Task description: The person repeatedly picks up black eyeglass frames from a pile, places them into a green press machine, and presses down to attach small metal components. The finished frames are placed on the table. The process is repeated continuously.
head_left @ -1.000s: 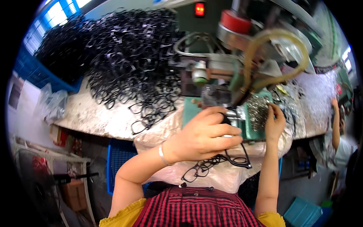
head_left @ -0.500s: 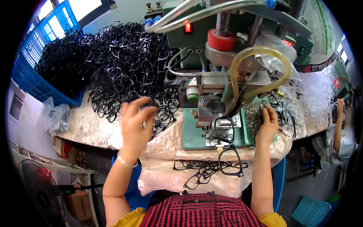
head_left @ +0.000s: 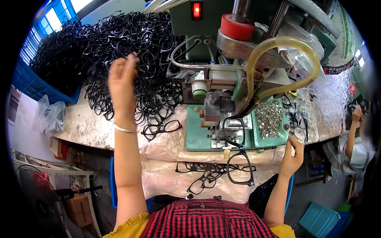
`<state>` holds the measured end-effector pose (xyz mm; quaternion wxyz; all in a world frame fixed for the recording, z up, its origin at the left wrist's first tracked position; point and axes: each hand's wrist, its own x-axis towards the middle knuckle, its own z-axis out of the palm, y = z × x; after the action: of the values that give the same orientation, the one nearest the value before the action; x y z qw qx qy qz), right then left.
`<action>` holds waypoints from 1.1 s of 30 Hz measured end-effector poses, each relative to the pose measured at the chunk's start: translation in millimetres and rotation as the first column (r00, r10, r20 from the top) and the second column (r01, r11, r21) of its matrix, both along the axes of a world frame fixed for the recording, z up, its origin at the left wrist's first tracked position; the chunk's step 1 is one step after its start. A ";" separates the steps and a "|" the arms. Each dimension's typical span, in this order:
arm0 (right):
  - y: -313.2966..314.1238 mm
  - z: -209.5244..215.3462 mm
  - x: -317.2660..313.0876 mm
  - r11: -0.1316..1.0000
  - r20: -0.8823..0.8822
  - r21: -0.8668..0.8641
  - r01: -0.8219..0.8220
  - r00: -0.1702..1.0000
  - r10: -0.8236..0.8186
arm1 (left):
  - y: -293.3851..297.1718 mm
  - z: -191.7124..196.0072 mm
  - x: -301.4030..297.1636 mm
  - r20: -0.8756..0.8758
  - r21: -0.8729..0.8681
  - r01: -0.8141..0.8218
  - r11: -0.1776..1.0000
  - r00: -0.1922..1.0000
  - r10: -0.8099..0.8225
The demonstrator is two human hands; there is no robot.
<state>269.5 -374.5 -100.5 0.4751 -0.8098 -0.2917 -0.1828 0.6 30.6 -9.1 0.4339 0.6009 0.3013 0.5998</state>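
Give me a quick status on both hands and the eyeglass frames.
Left hand up at the heap of black frames, fingers closed on one. Right hand at the green tray of metal bits. One frame sits in the press.

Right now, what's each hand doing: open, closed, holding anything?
Left hand: raised over the pile of black eyeglass frames, fingers pinched at one frame; actual grip cannot be told.
Right hand: curled at the green machine tray's edge; contents cannot be told.
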 end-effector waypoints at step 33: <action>107.7 90.5 -64.1 0.705 -0.352 0.436 -0.559 0.616 0.705 | -203.0 11.5 29.8 0.663 -0.511 0.826 -0.236 0.204 -0.720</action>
<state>205.4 -266.9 -9.9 0.6771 -0.5935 -0.3995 0.1723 30.4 -172.5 2.4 0.9448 0.3205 0.0671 -0.0122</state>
